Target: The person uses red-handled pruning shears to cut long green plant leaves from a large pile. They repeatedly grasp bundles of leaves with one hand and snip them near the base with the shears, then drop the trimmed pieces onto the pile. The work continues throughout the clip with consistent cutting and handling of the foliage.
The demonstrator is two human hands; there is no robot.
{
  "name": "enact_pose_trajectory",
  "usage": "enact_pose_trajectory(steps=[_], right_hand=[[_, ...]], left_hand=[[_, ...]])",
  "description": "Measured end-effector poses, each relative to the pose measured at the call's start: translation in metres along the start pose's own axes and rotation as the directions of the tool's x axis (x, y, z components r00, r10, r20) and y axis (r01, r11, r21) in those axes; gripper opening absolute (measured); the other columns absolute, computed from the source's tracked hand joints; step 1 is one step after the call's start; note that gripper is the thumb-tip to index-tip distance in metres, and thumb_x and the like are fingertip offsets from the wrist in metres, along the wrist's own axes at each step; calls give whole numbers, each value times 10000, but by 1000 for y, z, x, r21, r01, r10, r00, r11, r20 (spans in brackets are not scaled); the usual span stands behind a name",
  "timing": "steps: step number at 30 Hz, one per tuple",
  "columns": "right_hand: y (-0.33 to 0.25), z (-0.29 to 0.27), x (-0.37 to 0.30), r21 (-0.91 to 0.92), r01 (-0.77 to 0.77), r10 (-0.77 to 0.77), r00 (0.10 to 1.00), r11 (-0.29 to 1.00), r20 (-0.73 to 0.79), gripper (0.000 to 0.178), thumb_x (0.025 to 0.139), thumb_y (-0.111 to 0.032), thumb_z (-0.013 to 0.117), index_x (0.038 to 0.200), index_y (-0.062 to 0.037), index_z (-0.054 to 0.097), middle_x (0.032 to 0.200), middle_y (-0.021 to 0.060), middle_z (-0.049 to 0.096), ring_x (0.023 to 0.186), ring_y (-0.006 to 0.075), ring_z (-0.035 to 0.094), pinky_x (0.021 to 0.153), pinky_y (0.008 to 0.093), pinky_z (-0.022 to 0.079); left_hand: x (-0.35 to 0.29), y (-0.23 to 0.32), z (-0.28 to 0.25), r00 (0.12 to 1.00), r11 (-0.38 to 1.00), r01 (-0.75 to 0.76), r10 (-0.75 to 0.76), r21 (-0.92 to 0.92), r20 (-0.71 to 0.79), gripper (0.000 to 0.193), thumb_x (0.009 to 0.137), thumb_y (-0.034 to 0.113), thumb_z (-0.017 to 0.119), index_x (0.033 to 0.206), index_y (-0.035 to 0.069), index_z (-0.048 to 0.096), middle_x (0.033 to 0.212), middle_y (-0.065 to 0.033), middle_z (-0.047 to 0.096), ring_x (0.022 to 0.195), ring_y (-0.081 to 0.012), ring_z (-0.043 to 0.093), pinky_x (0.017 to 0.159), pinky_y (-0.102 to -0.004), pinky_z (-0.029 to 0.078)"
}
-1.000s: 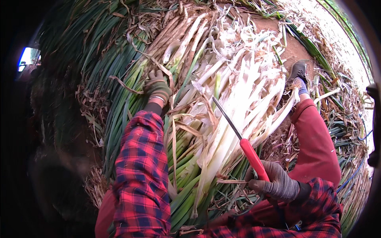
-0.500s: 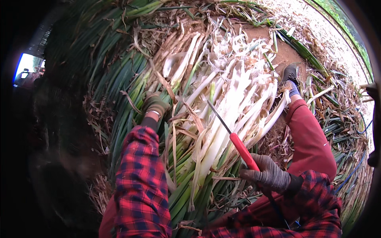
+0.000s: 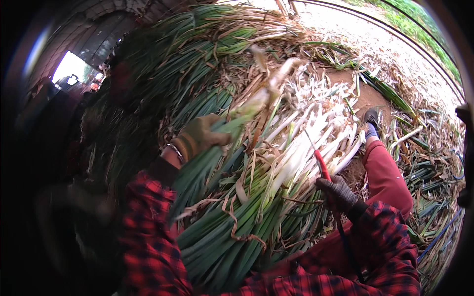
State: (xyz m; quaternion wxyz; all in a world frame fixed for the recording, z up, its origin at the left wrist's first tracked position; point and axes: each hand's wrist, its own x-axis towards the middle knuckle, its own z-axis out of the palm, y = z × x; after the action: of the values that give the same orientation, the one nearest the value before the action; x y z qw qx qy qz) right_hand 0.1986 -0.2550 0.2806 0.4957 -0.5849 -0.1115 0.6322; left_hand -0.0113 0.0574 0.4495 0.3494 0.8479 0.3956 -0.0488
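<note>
- Largest is the pile of long green onions (image 3: 306,155) in front of the person, leaves toward the body and white shanks pointing away. A careless step could bruise the shanks, since the shoe (image 3: 372,117) stands close to their right side. They look pale and glossy, fraying into papery shreds at the far end; the leaves are deep green, with brown strips among them.
- Next, the lifted green onion (image 3: 249,106) slants above the pile's left side, its shank pointing up and away. Gripped near its greens with the far end unsupported, it could bend or snap; dangling dry leaves could snag. Motion blur hides whether it is one stalk or several; it looks yellowish, with tan wrapping.
- The left hand (image 3: 200,137), gloved, is curled firmly around its green part.
- The right hand (image 3: 339,193), also gloved, grasps a red-handled wand.
- The slim red-handled wand (image 3: 322,165) points over the white shanks; a low dip could scrape them.
</note>
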Motion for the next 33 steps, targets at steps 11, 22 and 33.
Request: enact_pose_trajectory(steps=[11,22,33], right_hand=[[38,2,-82,29,11,-10,999,1000,-46,323,881,-394,635,908,-80,561,617,-15,499,416,92,462,335,244,354],[71,16,-97,-122,57,-50,997,991,63,280,898,-318,636,967,-51,589,586,-19,507,433,80,471,391,239,375],[31,-10,-14,-139,112,-128,985,984,-116,379,852,-438,664,806,-71,582,532,-9,506,397,100,463,373,258,385]], left_hand=[[-81,5,178,956,924,123,-13,-363,293,502,702,316,747,1021,-49,618,820,-100,675,690,-155,639,654,-286,510],[-74,18,179,917,964,177,-89,-198,389,626,610,464,760,985,-28,661,869,-156,680,783,-228,661,735,-329,516],[-64,-5,192,926,987,87,-30,-135,377,713,570,499,775,1006,-44,622,884,-144,675,820,-224,651,769,-326,505]])
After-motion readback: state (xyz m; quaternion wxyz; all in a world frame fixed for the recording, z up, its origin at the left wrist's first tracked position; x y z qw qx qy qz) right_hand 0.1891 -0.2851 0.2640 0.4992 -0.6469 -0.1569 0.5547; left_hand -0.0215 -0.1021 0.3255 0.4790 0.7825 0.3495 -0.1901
